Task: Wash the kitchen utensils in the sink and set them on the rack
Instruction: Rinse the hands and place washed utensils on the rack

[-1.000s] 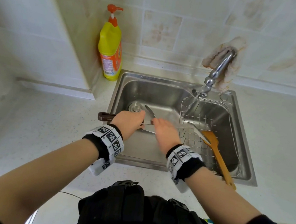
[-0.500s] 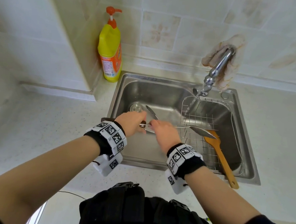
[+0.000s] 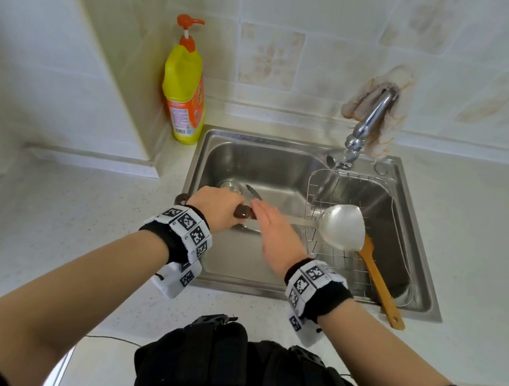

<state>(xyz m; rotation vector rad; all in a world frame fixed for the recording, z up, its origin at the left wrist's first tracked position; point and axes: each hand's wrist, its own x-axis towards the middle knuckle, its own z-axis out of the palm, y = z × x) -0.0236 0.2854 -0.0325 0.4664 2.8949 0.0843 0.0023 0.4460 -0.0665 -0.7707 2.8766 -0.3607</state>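
Ladle (image 3: 342, 225): bowl over rack (image 3: 352, 178), inside sink's (image 3: 281, 164) right edge.
Left hand (image 3: 217, 208): I grip its brown handle.
Right hand (image 3: 274, 231): released, flat across shaft.

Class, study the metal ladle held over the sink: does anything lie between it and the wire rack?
Yes: a wooden spatula lies in the wire rack, its blade partly hidden beneath the bowl of the ladle. Nothing else visible blocks it.
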